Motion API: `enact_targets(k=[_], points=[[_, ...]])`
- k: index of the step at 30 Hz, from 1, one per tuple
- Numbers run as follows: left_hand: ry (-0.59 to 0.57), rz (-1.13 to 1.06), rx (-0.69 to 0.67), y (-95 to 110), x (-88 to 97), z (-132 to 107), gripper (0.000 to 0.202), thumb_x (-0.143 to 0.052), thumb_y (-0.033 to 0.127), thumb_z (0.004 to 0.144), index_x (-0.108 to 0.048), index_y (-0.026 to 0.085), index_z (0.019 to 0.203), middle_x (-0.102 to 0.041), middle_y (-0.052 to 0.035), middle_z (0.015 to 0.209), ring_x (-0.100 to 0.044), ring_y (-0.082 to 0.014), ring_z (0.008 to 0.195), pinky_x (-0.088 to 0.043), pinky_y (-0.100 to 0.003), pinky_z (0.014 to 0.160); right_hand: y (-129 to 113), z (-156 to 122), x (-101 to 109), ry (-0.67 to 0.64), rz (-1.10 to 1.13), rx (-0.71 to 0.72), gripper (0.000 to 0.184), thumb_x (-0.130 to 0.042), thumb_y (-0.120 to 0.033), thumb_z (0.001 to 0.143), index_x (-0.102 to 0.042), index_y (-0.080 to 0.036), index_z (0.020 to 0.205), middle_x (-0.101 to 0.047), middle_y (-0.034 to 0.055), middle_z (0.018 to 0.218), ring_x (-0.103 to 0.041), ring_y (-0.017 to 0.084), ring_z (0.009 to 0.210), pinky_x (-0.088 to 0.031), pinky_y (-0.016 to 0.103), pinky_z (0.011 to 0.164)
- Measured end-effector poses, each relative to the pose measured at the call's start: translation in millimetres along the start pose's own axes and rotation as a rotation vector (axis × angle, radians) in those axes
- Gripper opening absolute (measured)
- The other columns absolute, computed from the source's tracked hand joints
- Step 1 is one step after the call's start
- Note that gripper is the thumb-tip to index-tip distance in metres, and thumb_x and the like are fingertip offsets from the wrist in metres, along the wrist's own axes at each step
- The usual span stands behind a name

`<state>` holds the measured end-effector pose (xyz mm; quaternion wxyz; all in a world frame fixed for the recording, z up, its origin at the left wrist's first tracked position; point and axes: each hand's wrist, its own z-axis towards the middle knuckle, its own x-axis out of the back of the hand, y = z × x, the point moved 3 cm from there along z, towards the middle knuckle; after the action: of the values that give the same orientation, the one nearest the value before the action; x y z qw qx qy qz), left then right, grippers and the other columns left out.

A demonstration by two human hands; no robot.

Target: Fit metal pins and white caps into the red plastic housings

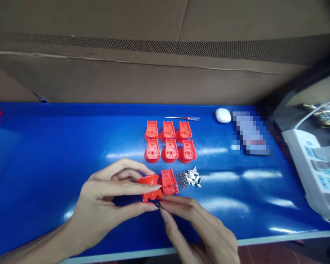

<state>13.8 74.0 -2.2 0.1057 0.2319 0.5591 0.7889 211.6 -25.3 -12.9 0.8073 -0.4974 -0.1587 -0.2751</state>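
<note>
My left hand (107, 200) grips a red plastic housing (150, 182) between thumb and fingers, tilted above the blue table. At its lower right corner my right hand (189, 220) pinches a small dark part (158, 204), too small to name. Just behind the fingers lies another red housing (169, 182), open side up. Beside it are a cluster of small metal pieces (182, 180) in rows and a loose heap of small white plastic parts (193, 177).
Two rows of red housings (169, 150) stand farther back. Behind them lie a screwdriver (183, 118) and a white rounded case (223, 115). A blurred-out flat object (251, 134) and a white power strip (309, 165) are at the right. Cardboard (143, 80) walls the back.
</note>
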Motion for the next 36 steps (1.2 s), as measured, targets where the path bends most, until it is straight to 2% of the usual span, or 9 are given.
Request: enact_targets(k=[10, 16, 21, 28, 32, 36], points=[[-0.008, -0.014, 0.012, 2, 0.1, -3, 0.035, -0.097, 0.014, 0.085, -0.092, 0.028, 0.117, -0.080, -0.0090, 0.123, -0.082, -0.0227, 0.102, -0.073, -0.035, 0.088, -1, 2, -2, 0.010, 0.019, 0.008, 0.027, -0.077, -0.003, 0.096, -0.078, -0.020, 0.118, -0.088, 0.0013, 0.105, -0.087, 0.013, 0.094, -0.069, 0.016, 0.091], [0.028, 0.022, 0.004, 4, -0.7, -3, 0.032, -0.099, 0.015, 0.084, -0.092, 0.028, 0.112, -0.079, -0.0088, 0.119, -0.080, -0.0192, 0.090, -0.071, -0.031, 0.076, -4, -2, -3, 0.089, -0.087, -0.015, 0.026, -0.077, -0.004, 0.098, -0.079, -0.022, 0.117, -0.088, 0.0003, 0.102, -0.086, 0.014, 0.090, -0.068, 0.019, 0.091], [0.045, 0.048, 0.017, 1, 0.9, -7, 0.035, -0.100, 0.016, 0.083, -0.091, 0.029, 0.115, -0.078, -0.0080, 0.121, -0.079, -0.0163, 0.084, -0.069, -0.030, 0.072, -8, -6, -7, 0.155, -0.176, -0.047, 0.028, -0.078, -0.005, 0.098, -0.080, -0.024, 0.117, -0.088, -0.0023, 0.099, -0.086, 0.014, 0.087, -0.068, 0.021, 0.092], [0.064, 0.073, -0.002, 2, 1.2, -7, 0.035, -0.100, 0.016, 0.083, -0.091, 0.028, 0.114, -0.078, -0.0066, 0.120, -0.080, -0.0162, 0.085, -0.070, -0.029, 0.073, -11, -10, -12, 0.149, -0.253, -0.099, 0.025, -0.078, -0.013, 0.103, -0.080, -0.029, 0.121, -0.088, -0.0053, 0.104, -0.086, 0.013, 0.092, -0.064, 0.022, 0.095], [0.073, 0.099, 0.011, 4, 0.5, -9, 0.031, -0.098, 0.016, 0.085, -0.091, 0.028, 0.113, -0.078, -0.0066, 0.120, -0.079, -0.0158, 0.086, -0.069, -0.026, 0.071, -12, -12, -12, 0.159, -0.337, -0.121, 0.024, -0.080, -0.019, 0.103, -0.081, -0.032, 0.123, -0.089, -0.0052, 0.106, -0.087, 0.016, 0.094, -0.065, 0.026, 0.091], [0.095, 0.096, -0.004, 4, 0.1, -11, 0.032, -0.098, 0.015, 0.085, -0.091, 0.028, 0.113, -0.078, -0.0068, 0.118, -0.078, -0.0156, 0.084, -0.068, -0.027, 0.070, -13, -13, -12, 0.160, -0.333, -0.100, 0.027, -0.080, -0.016, 0.103, -0.080, -0.031, 0.125, -0.089, -0.0043, 0.108, -0.087, 0.018, 0.093, -0.067, 0.029, 0.086]])
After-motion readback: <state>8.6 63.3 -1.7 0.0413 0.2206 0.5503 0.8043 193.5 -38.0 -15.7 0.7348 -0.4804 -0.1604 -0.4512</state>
